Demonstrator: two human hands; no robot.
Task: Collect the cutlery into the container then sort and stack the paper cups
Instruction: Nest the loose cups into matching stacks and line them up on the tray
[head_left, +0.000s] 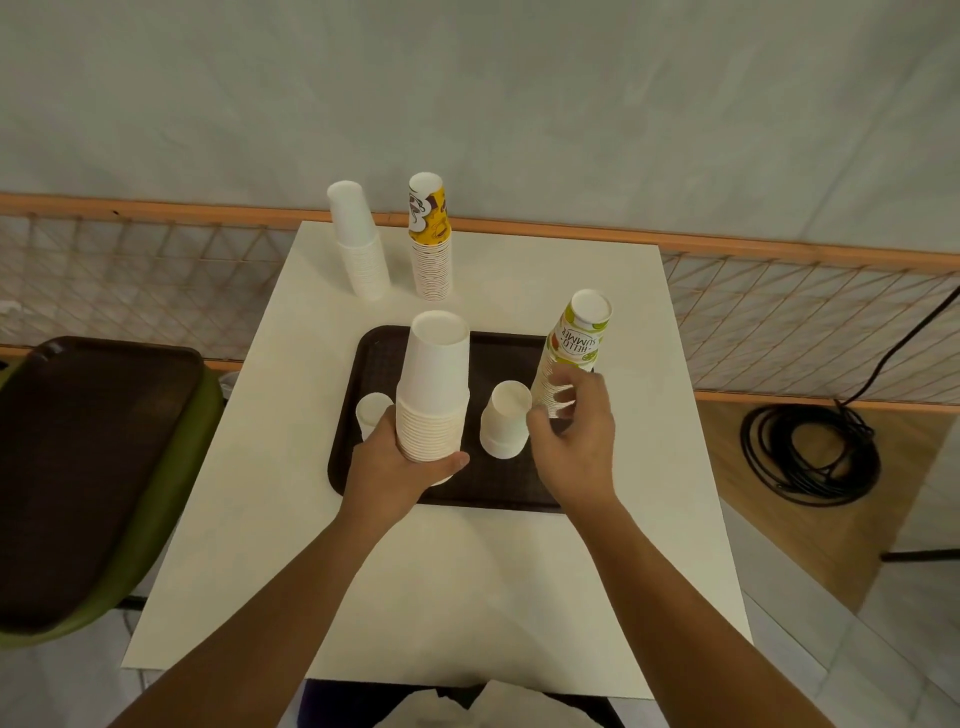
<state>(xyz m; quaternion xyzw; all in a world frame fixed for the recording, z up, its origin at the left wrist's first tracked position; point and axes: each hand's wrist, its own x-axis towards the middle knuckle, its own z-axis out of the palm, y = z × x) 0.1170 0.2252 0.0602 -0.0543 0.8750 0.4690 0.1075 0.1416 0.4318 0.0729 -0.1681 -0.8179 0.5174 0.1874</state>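
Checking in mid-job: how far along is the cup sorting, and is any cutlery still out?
No cutlery or container shows. Done: a plain white stack and a yellow printed stack stand at the table's far end. In hand: the left hand grips a large white stack; the right hand holds the "Hello Summer" stack. Left: two small white cup piles on the brown tray.

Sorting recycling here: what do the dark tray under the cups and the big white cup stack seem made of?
The dark brown rectangular tray looks like moulded plastic: textured matte face, rounded raised rim. The tall stack of plain white cups looks like paper: matte walls, thin rolled rims.
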